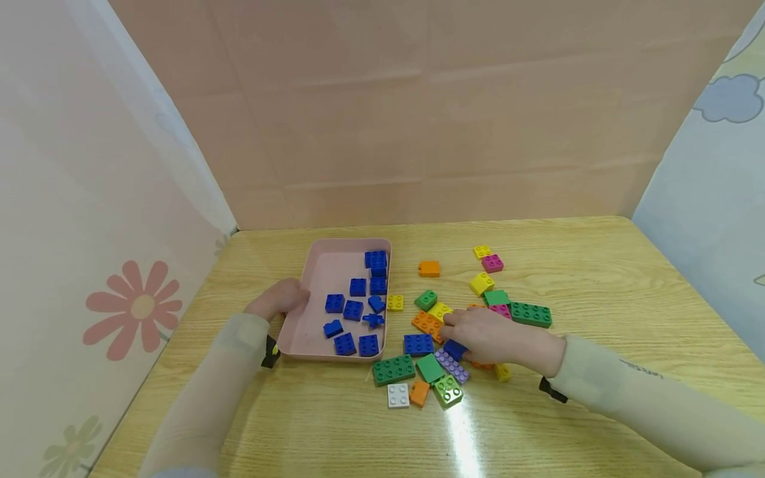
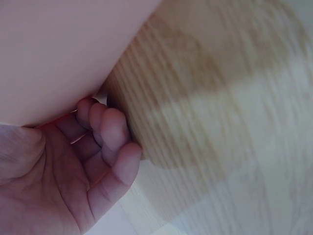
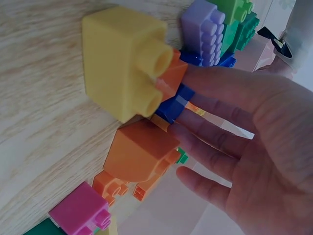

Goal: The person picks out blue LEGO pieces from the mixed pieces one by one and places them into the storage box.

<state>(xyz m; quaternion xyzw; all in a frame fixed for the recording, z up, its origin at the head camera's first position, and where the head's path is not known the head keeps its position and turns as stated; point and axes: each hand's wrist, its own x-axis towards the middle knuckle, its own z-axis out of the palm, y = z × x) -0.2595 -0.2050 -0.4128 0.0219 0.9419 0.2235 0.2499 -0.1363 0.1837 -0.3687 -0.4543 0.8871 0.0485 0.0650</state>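
Note:
My left hand (image 1: 279, 299) grips the left rim of a pink tray (image 1: 317, 265); in the left wrist view its fingers (image 2: 115, 129) curl beneath the tray's edge. Several blue bricks (image 1: 352, 310) lie inside the tray, mostly towards its right side. To the right of the tray, my right hand (image 1: 487, 334) reaches down into a loose pile of coloured bricks. A blue brick (image 3: 175, 104) sits between its thumb and fingertips, which pinch it. Beside those fingers stand a yellow brick (image 3: 117, 63) and an orange brick (image 3: 139, 149). The hand partly covers the pile in the head view.
Another blue brick (image 1: 418, 344) lies between the tray and the right hand. Around it are a dark green brick (image 1: 394, 370), a purple brick (image 1: 452, 366) and a white brick (image 1: 398, 396). A long green brick (image 1: 530, 315) lies beyond the right hand. A beige wall closes the table's back.

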